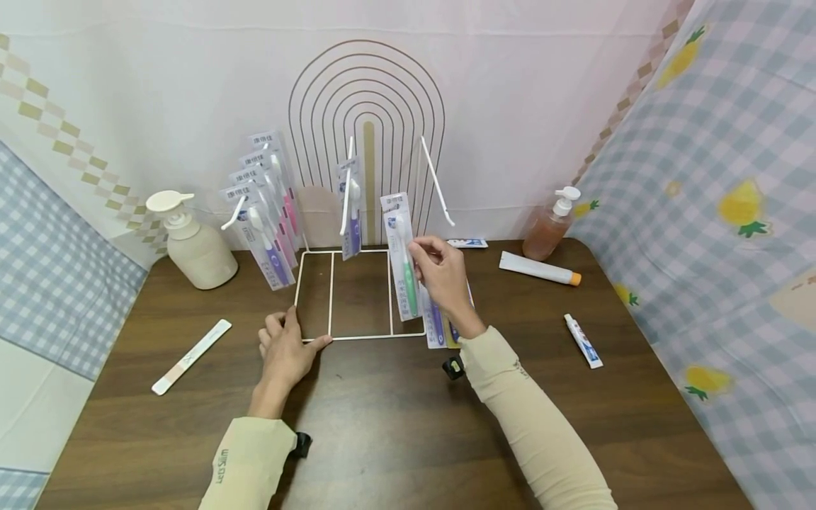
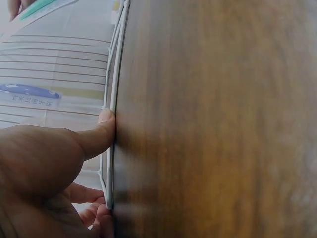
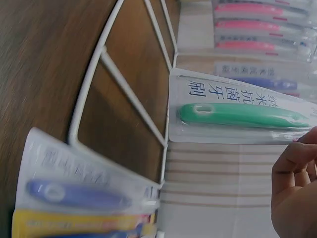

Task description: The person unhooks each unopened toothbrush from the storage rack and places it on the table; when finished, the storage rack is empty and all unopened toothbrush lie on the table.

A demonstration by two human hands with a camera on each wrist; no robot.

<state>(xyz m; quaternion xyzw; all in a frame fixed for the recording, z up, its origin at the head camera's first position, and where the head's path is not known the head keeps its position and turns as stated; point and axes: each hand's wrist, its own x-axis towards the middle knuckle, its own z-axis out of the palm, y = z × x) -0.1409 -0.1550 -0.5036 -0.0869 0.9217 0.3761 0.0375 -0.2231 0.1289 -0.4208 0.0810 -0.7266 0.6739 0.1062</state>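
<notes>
My right hand [image 1: 440,273] pinches the edge of a packaged toothbrush [image 3: 242,114] with a green handle, held upright above the right part of a white wire rack [image 1: 360,338]. At the rack's front left corner, my left hand [image 1: 287,354] grips the wire, its thumb [image 2: 101,134] on the front bar and its fingers around the corner. Several packaged toothbrushes [image 1: 261,234] with purple and pink handles hang from the left prong [image 1: 234,214]. One purple-handled toothbrush pack [image 1: 350,212] hangs at the middle prong [image 1: 345,212]. The right prong [image 1: 438,183] slants out behind my right hand.
By the rack's front right corner are a purple toothbrush pack [image 3: 74,193] and a yellow one [image 3: 74,225], partly behind my right wrist. A cream pump bottle [image 1: 197,248] and a flat strip [image 1: 191,358] are left. A pink pump bottle [image 1: 547,230] and toothpaste tubes [image 1: 535,268] are right.
</notes>
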